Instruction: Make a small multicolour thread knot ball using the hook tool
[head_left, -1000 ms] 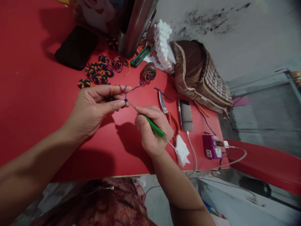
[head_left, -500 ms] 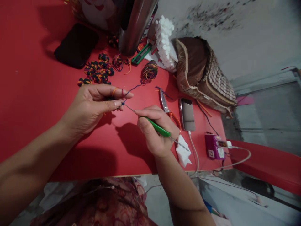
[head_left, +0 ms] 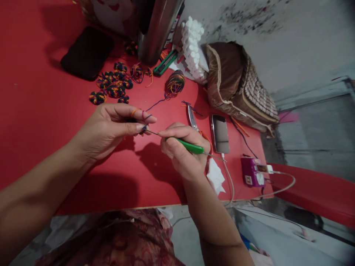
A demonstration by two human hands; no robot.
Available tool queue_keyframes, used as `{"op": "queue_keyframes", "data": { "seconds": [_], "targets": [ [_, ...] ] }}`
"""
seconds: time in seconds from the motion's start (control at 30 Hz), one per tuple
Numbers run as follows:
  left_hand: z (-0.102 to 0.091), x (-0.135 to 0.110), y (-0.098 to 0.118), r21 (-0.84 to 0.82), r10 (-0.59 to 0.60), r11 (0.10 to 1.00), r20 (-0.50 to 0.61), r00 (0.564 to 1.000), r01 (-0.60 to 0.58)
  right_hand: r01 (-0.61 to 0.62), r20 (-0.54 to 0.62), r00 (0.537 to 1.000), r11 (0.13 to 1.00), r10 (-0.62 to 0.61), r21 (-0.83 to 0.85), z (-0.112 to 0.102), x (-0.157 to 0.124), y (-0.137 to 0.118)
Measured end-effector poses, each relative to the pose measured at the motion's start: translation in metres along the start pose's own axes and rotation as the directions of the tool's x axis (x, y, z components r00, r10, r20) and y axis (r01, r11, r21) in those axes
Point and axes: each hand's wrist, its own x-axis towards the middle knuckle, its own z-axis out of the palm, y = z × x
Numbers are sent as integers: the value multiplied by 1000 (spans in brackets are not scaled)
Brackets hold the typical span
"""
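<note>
My left hand (head_left: 112,123) pinches a small dark piece of crochet work (head_left: 143,129) between thumb and fingers, and most of it is hidden. Multicoloured yarn (head_left: 155,105) wraps round the index finger and runs back to a yarn ball (head_left: 175,82). Held like a pencil in my right hand (head_left: 188,147) is a crochet hook (head_left: 191,147) with a green handle. Its thin metal tip touches the work at the left fingertips. Several finished crochet pieces (head_left: 115,88) in dark, orange and pink yarn lie beyond the left hand.
Scissors (head_left: 192,117) with orange handles lie behind the right hand, beside a charging phone (head_left: 220,133) and crumpled white tissue (head_left: 215,176). A green cutter (head_left: 165,63), metal bottle (head_left: 155,33), black pouch (head_left: 87,53) and brown bag (head_left: 235,81) stand or lie along the back of the red table (head_left: 111,192).
The hook has swung to a flatter angle, its rear end rising, and its tip sits closer against the work. The left hand keeps nearly the same place.
</note>
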Motion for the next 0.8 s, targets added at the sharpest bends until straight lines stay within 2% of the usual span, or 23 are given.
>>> {"op": "queue_keyframes", "data": {
  "seconds": [0.1,0.2,0.3,0.47,0.6,0.8],
  "targets": [
    [0,-1,-9,7,-35,999,4,999,35,-56,-25,998,994,59,89,6,1,2],
    [0,0,-17,14,-8,1000,10,1000,7,-122,-64,988,968,139,221,12,5,2],
    [0,0,-21,49,19,999,-13,1000,-18,-226,-56,963,899,265,374,15,11,1],
    [0,-2,-20,53,3,999,34,999,-5,-380,31,903,761,429,526,12,19,0],
    [-1,-1,-19,82,19,996,-2,1000,-18,-412,56,883,711,467,570,10,20,-1],
    [1,-1,-20,107,36,994,-75,997,-28,-421,79,885,714,460,560,10,19,0]
  ]
}}
